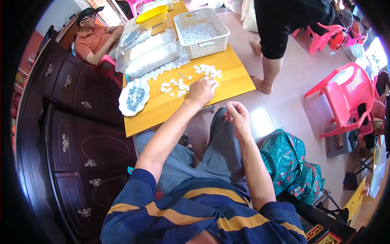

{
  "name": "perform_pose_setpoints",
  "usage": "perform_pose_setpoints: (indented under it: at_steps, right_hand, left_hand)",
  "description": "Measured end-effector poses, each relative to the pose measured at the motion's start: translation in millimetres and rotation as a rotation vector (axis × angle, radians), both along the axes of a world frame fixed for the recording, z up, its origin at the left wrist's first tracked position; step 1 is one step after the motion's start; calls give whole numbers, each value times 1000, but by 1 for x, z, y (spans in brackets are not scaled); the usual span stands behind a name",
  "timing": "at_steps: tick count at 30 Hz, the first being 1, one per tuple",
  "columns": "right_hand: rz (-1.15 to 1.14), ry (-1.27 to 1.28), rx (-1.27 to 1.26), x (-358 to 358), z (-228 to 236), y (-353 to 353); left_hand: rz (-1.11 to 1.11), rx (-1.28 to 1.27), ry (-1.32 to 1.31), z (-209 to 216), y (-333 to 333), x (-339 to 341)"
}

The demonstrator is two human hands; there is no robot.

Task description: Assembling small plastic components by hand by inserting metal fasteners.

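My left hand [203,90] rests at the near part of the yellow-topped table [235,73], its fingers drawn together beside a cluster of small white plastic pieces [207,70]. Whatever lies between those fingertips is hidden. My right hand [239,118] is held above my right knee, thumb and finger pinched on something too small to name. More white pieces [174,86] are scattered left of my left hand, with a few tiny greyish parts [182,75] behind them. A white scalloped dish [122,99] of small blue-grey parts stands at the table's left edge.
Behind the pieces stand a clear bin [122,65] and a white perforated basket [209,46], both with white pieces, and a yellow tray [152,16]. A person [93,38] sits far left; another stands right of the table. Dark drawers, a green bag [282,158] and a pink chair [345,91] flank me.
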State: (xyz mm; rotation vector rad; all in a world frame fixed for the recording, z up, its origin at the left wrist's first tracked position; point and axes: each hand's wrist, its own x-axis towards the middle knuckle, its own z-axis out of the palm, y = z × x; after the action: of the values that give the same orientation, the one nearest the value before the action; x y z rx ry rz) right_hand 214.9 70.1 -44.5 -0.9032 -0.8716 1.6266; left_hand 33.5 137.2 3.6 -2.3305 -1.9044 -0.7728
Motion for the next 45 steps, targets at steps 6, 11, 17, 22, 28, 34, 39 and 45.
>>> perform_pose_setpoints:
  at_steps: [6, 11, 17, 22, 28, 34, 39, 45]
  right_hand:
    - [-13, 19, -14, -1, 2, -1]
    - [-47, 61, -16, 1, -2, 2]
    - [-35, 72, -1, -4, 5, -1]
    - [4, 133, -6, -6, 2, -2]
    - [54, 418, -133, -7, -10, 2]
    - [65, 533, -244, -7, -17, 1]
    - [73, 599, -291, -8, -8, -3]
    - [67, 299, -77, -12, -1, -4]
  left_hand:
    - [-23, 11, -90, 1, -1, 4]
    - [-81, -23, -419, 12, -27, 14]
    - [-148, -23, -982, 0, -67, 19]
    - [-108, -83, -949, 0, -90, 20]
    - [-270, -60, -895, -18, -108, 31]
    - [-333, 40, -632, -28, -125, 62]
    - [-161, -193, -1024, -40, -128, 66]
    - [-92, -125, -1249, -28, -117, 34]
